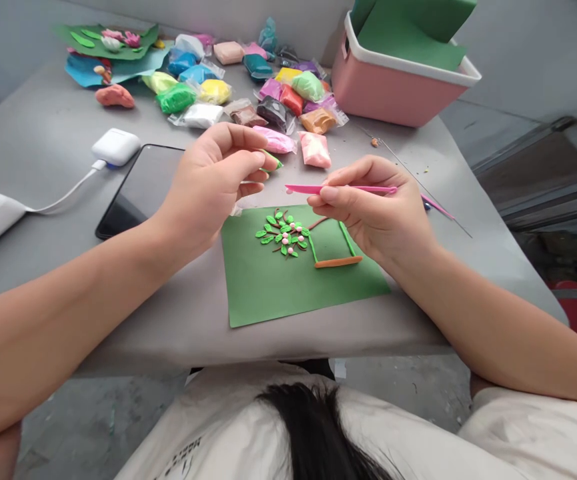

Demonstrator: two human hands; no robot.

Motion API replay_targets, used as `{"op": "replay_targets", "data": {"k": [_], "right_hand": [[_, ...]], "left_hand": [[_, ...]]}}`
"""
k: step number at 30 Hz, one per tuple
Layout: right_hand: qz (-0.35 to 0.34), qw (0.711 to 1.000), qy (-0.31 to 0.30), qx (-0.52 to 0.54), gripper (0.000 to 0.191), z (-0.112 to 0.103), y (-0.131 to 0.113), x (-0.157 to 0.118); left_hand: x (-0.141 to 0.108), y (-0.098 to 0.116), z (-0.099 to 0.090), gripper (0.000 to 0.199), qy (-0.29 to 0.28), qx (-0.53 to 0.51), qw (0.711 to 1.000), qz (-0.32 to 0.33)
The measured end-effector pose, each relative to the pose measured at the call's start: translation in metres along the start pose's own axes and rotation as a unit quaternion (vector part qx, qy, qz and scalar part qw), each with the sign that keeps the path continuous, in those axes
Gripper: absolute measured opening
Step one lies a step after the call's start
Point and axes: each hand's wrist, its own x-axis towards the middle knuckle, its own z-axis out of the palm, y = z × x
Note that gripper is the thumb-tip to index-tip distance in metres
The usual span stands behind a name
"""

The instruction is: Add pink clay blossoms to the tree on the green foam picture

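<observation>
My right hand (373, 200) pinches a pink plastic tool (341, 190), its thin tip pointing left. A tiny pale bit sits at that tip. Left of the tip is my left hand (223, 170), raised with thumb and fingers curled close together; what its fingertips hold, if anything, I cannot make out. Bright green clay (273, 162) shows just behind them. Below both hands lies a green sheet (268, 293). It bears a clay branch with green leaves (267, 239) and pink balls, and a swing shape with green ropes and an orange-brown seat (338, 263).
Packets of coloured clay (213, 91) spread across the back. At the back right stands a pink bin (388, 87) holding green sheets. On the left are a phone (141, 187), a white case (115, 147) and a cable. Thin metal rods (418, 183) lie at right.
</observation>
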Motion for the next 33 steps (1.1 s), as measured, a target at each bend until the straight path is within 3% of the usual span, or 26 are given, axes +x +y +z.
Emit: {"op": "replay_targets", "data": {"k": [12, 17, 27, 33], "right_hand": [[0.02, 0.996, -0.003, -0.084, 0.023, -0.009, 0.002, 0.01], [0.036, 0.99, -0.033, -0.134, 0.024, -0.014, 0.002, 0.012], [0.053, 0.98, -0.069, -0.178, 0.02, -0.017, 0.004, 0.013], [0.051, 0.978, -0.077, -0.19, 0.019, -0.017, 0.005, 0.014]], "left_hand": [[0.006, 0.012, -0.002, 0.014, 0.025, -0.003, 0.999, -0.024], [0.002, 0.008, -0.004, 0.01, -0.021, 0.029, 0.999, -0.005], [-0.009, -0.002, -0.004, 0.012, -0.074, 0.218, 0.969, 0.087], [-0.007, -0.001, -0.008, 0.014, -0.045, 0.348, 0.931, 0.1]]}}
